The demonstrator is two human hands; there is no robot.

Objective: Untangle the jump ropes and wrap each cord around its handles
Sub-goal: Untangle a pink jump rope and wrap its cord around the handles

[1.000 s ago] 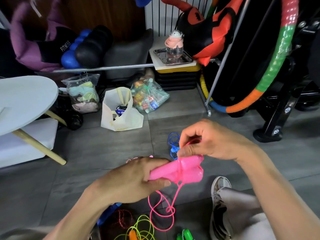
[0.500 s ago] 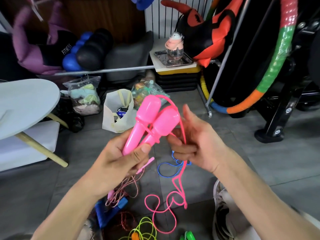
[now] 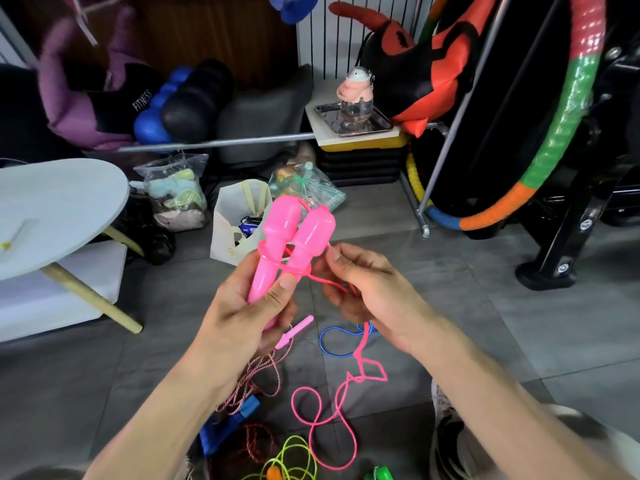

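My left hand (image 3: 246, 306) grips two pink jump-rope handles (image 3: 294, 233) side by side, their thick ends pointing up. A turn of pink cord circles the handles just above my thumb. My right hand (image 3: 363, 289) pinches the pink cord (image 3: 332, 407) beside the handles; the rest hangs down and loops on the floor. On the floor below lie a blue cord (image 3: 332, 341), a red-and-white twisted rope (image 3: 263, 379) with a blue handle (image 3: 228, 427), a neon yellow-green cord (image 3: 291, 459), a small pale pink handle (image 3: 294, 332) and a green handle (image 3: 379, 474).
A round white table (image 3: 59, 209) stands at the left. A white tote bag (image 3: 239, 226) and plastic bags (image 3: 176, 192) sit on the grey tile floor beyond my hands. A multicoloured hoop (image 3: 554, 143) and black equipment stand at the right. My shoe (image 3: 450, 441) is at the lower right.
The handles went from lying level and low to upright and raised. A turn of cord now sits around them, and my right hand has shifted to the cord beside them.
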